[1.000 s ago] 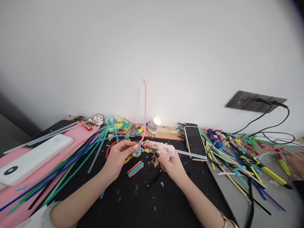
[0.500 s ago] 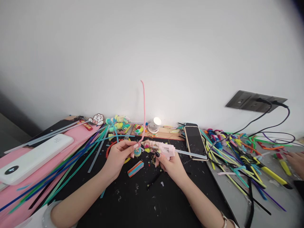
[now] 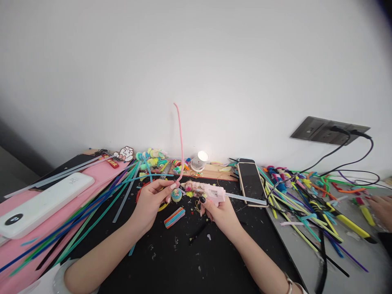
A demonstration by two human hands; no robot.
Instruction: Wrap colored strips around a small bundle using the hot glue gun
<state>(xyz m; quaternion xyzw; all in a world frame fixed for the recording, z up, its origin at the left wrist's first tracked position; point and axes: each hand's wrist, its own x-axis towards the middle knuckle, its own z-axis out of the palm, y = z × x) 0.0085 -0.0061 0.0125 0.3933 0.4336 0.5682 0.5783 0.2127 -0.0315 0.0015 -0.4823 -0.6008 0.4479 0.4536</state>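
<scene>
Pinched in my left hand point(image 3: 154, 200) is a pink pipe cleaner point(image 3: 180, 143), which rises upright and bends a little at its tip. My right hand point(image 3: 219, 210) is wrapped round a pale pink hot glue gun point(image 3: 214, 192), its fuzz-covered nozzle pointing left close to the pipe cleaner's lower end. A translucent glue stick point(image 3: 246, 199) sticks out of its back. Below the nozzle, near my left fingers, is a small round coil of pipe cleaner point(image 3: 177, 195). A striped orange and blue bundle point(image 3: 174, 217) lies on the black mat point(image 3: 171, 261) between my forearms.
Loose pipe cleaners point(image 3: 101, 212) and a white power bank point(image 3: 45, 204) lie on the left. A lit paper cup point(image 3: 200, 160) stands by the wall. On the right are a phone point(image 3: 251, 179), yellow-handled pliers point(image 3: 346, 222), cables, and another person's hand point(image 3: 381, 210).
My left hand has shifted slightly left with the pink pipe cleaner, away from the nozzle, and the upper end leans further left. My right hand and the glue gun have barely moved.
</scene>
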